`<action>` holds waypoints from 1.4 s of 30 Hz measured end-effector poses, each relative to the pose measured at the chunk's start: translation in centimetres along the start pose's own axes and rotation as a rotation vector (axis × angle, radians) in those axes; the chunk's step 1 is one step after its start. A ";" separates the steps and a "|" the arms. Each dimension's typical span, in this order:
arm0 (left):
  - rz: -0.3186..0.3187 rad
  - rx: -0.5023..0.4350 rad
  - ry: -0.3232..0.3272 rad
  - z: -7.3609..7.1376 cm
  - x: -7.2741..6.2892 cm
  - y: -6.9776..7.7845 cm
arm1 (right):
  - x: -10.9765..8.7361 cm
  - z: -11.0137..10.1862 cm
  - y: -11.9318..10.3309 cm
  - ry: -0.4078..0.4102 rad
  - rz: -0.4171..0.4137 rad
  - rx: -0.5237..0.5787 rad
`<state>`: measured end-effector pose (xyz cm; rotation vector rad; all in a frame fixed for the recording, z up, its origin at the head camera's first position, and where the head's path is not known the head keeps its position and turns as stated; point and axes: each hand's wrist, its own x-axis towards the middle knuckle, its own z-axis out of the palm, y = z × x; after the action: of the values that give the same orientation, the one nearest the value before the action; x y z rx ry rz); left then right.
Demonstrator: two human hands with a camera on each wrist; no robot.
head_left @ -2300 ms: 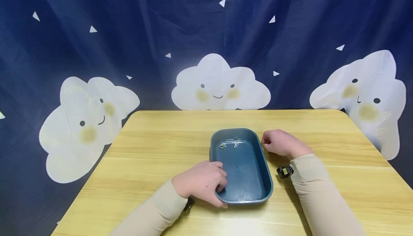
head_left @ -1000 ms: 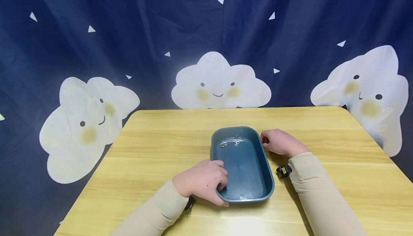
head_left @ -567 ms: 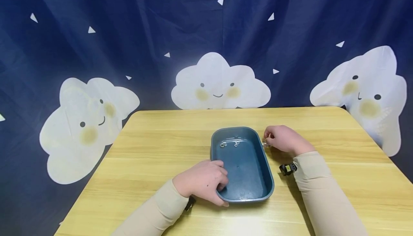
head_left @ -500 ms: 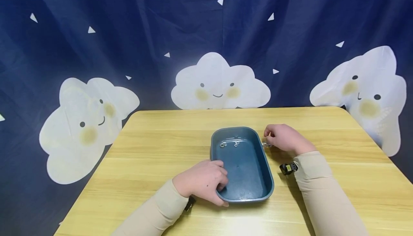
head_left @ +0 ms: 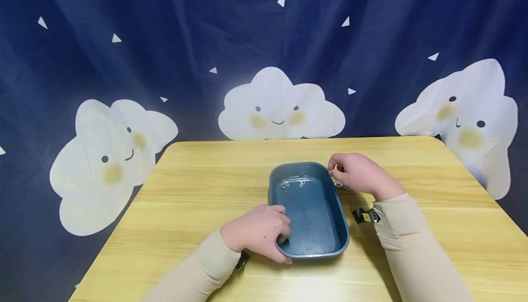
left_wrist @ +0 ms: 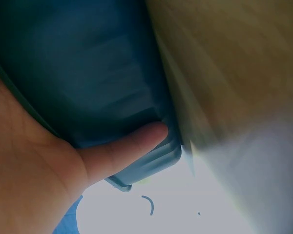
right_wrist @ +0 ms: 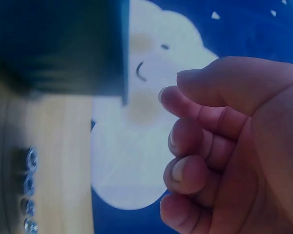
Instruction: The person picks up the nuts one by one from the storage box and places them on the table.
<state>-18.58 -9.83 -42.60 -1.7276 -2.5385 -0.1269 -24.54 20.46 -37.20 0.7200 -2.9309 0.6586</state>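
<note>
A dark blue plastic tray (head_left: pixel 309 219) stands on the wooden table. My left hand (head_left: pixel 260 233) grips its near left corner, fingers over the rim inside and thumb (left_wrist: pixel 127 148) along the outer wall. Near the tray's far right rim, my right hand (head_left: pixel 359 173) is raised, thumb and forefinger pinched together; the small nut between their tips is almost wholly hidden. Several metal nuts (head_left: pixel 283 185) lie at the far end inside the tray. On the table beneath my right hand, more nuts (right_wrist: pixel 31 159) form a row beside the tray's right wall.
The table (head_left: pixel 206 192) has wood grain and rounded far corners. Behind it hangs a dark blue curtain (head_left: pixel 247 22) with white clouds and small triangles. A black camera (head_left: pixel 365 216) sits at my right wrist.
My right hand has risen from the table beside the tray and moved left to the rim, uncovering the row of nuts. My left hand and the tray have stayed put.
</note>
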 end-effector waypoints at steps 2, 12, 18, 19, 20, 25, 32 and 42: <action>0.001 -0.001 -0.002 0.0 0.0 0.0 | 0.0 -0.1 -0.5 0.002 -0.004 -0.003; -0.001 -0.010 -0.004 -0.1 0.1 0.0 | 0.2 -0.1 -3.2 0.003 -0.041 0.009; 0.003 -0.012 0.001 -0.2 0.0 0.1 | 0.8 0.8 -4.5 -0.017 -0.105 0.002; 0.003 -0.009 0.002 -0.2 0.0 0.1 | 0.8 1.0 -4.7 -0.022 -0.110 0.002; 0.004 -0.007 0.003 -0.2 0.0 0.1 | 0.9 1.2 -4.9 -0.024 -0.113 0.002; 0.010 0.003 0.010 -0.3 0.1 0.2 | 1.3 2.2 -5.8 -0.041 -0.110 0.000; 0.013 -0.012 0.011 -0.4 0.0 0.2 | 1.9 4.0 -6.4 -0.088 -0.095 -0.059; 0.019 0.010 0.011 -0.2 0.1 0.1 | 2.4 5.8 -5.8 -0.227 -0.069 -0.172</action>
<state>-18.53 -9.75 -42.40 -1.7424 -2.5106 -0.1223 -23.77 12.29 -39.86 0.9270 -3.0969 0.3334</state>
